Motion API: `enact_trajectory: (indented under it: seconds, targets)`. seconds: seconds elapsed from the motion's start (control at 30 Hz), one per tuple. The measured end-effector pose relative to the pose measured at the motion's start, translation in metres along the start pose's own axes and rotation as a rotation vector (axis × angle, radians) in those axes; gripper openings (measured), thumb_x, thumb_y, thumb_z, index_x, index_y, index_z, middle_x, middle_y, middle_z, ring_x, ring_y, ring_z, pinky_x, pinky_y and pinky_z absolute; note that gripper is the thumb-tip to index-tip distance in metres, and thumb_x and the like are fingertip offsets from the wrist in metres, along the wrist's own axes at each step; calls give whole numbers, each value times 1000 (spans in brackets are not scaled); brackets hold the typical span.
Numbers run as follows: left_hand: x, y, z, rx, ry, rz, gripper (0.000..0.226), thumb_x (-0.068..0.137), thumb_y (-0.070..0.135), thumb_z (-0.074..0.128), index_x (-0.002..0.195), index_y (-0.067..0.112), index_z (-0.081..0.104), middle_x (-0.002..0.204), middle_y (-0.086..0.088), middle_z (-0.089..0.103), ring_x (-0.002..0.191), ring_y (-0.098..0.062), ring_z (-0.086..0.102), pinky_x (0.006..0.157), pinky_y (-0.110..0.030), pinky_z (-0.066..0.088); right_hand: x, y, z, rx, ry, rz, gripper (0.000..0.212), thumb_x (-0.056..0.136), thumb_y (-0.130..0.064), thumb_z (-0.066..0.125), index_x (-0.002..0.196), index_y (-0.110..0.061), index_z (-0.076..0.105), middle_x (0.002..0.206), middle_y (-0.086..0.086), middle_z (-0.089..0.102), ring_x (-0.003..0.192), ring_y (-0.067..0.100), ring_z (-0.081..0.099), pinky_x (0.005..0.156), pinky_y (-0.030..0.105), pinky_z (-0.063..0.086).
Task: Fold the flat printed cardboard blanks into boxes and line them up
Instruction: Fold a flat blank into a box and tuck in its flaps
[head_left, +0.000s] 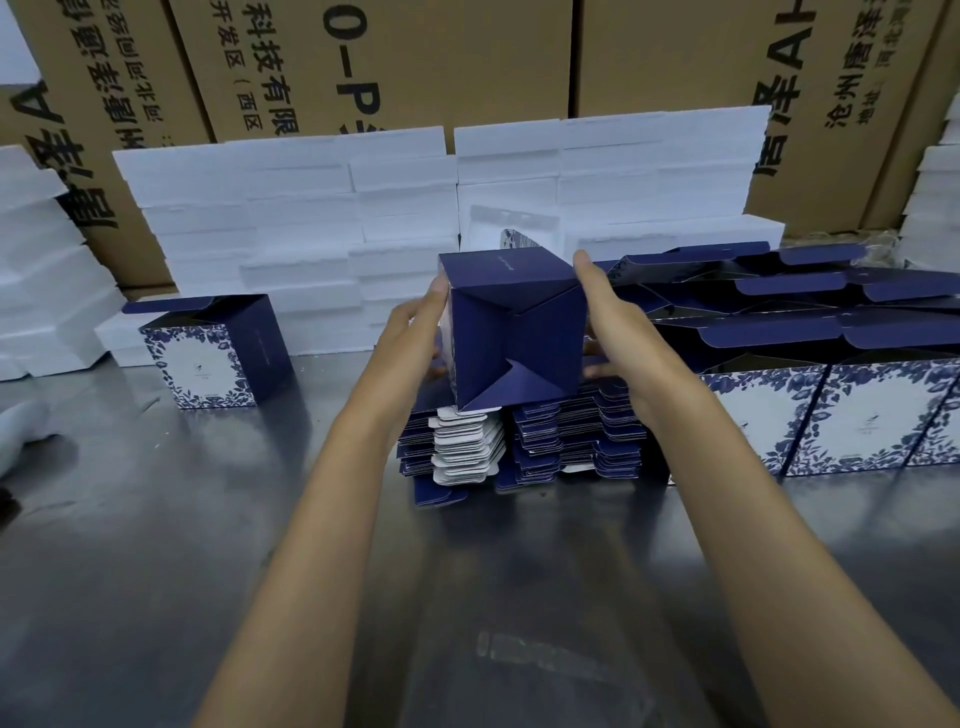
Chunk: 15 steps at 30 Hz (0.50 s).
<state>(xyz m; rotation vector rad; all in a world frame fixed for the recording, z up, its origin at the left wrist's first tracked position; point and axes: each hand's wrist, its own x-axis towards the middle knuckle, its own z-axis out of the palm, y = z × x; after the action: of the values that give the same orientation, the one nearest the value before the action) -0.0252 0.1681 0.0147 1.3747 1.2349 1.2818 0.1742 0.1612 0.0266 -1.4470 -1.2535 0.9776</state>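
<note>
Head view has the steel table (156, 545) under the stack of flat blanks (519, 441), and above it the navy box (514, 338), clasped between left hand (415, 332) and right hand (608, 317), whose interlocked bottom flaps could spring open if the squeeze skews.

The single head-worn wide-angle camera looked forward and down, close over the table (156, 571), with cartons (415, 52) filling the top of the frame.

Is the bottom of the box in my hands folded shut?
Shut: the held box shows its bottom flaps interlocked, meeting at the centre.
</note>
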Motion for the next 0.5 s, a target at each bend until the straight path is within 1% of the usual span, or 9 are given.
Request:
enact_trajectory:
  seconds: [0.07,0.1,0.13,0.17,0.23,0.33,0.4,0.47,0.5]
  targets:
    - [-4,6,1,-15,-59,38,38,90,73,48,110,46,65,106,13,74,102,-6,70,95,-30,55,0,-1,-1,15,20,-14,77,87,-84,35,119,-22,67,115,9,70,108,24,68,80,35,53]
    - [-7,9,1,-21,-67,45,36,87,76,50,107,50,65,106,19,73,100,-2,70,95,-29,55,0,-1,-2,48,33,-39,72,87,-81,39,122,-24,67,120,6,70,111,23,67,84,36,53]
    - [-9,11,1,-29,-68,31,50,80,81,54,119,50,61,119,19,68,107,-3,68,101,-32,53,0,-2,-3,102,43,-72,64,88,-75,44,122,-26,67,120,2,72,112,21,66,91,39,53]
    - [-9,12,1,-46,-61,25,80,69,87,59,137,44,50,138,15,58,120,-8,62,108,-38,47,0,-2,-5,169,44,-108,53,89,-66,48,117,-26,69,114,-2,74,109,18,67,97,42,52]
    - [-10,13,-1,-46,-40,77,120,51,91,67,153,47,21,159,16,31,136,-9,43,116,-40,34,2,-1,-6,286,21,-180,33,93,-45,48,102,-23,70,102,-1,76,100,16,69,96,40,52]
    - [-11,17,-6,-34,-25,269,127,53,75,82,151,57,4,155,31,25,137,0,38,106,-27,34,6,5,-6,317,-28,-275,34,101,-17,38,109,-26,70,115,-1,72,103,15,64,87,30,51]
    - [-12,17,-7,11,-17,363,133,54,60,92,151,59,1,162,22,20,139,1,37,101,-18,36,6,9,-6,216,-18,-285,41,103,-12,36,115,-36,66,126,-6,68,113,12,61,89,28,48]
    - [-11,16,-5,49,-34,408,137,55,46,96,152,57,-1,162,19,18,133,11,35,100,-12,35,7,13,-7,140,9,-266,45,103,-9,39,111,-48,62,115,-21,69,111,-1,61,85,21,48]
    - [-10,15,-3,43,-53,409,136,56,41,96,152,56,0,156,20,26,129,13,38,102,-14,37,8,16,-7,118,27,-258,47,103,-7,40,109,-50,61,104,-28,70,102,-10,63,77,15,49]
